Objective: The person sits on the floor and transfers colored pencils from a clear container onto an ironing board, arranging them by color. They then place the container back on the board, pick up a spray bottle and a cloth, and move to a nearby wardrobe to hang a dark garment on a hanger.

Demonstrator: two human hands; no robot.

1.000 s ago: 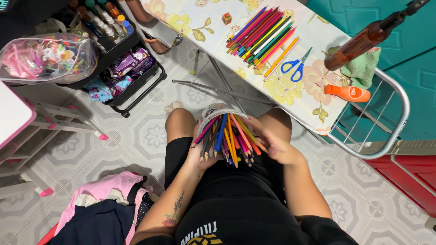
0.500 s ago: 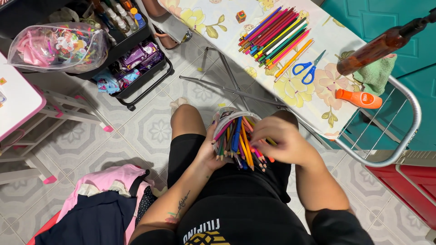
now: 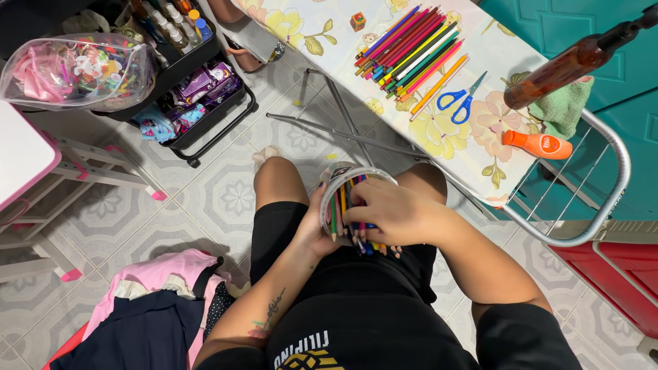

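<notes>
I sit with a clear round pencil container (image 3: 337,179) on my lap, full of coloured pencils (image 3: 344,205) whose tips stick out toward me. My left hand (image 3: 310,236) cups the container from below on its left side. My right hand (image 3: 387,212) lies across the container's mouth, fingers among the pencils, covering most of them. On the floral ironing board (image 3: 445,130) ahead lies a neat row of sorted coloured pencils (image 3: 410,48), with blue-handled scissors (image 3: 454,101) beside them.
An orange tube (image 3: 538,144), a brown spray bottle (image 3: 569,65), a green cloth (image 3: 558,103) and a small cube (image 3: 358,22) are on the board. A black cart (image 3: 199,89) and clear bag of trinkets (image 3: 75,72) stand left. Pink and navy clothes (image 3: 154,312) lie below left.
My right hand has moved from the right side of the pencils to lie over the container's mouth, pressing into the bundle. The pencils that fanned outward are now gathered under it.
</notes>
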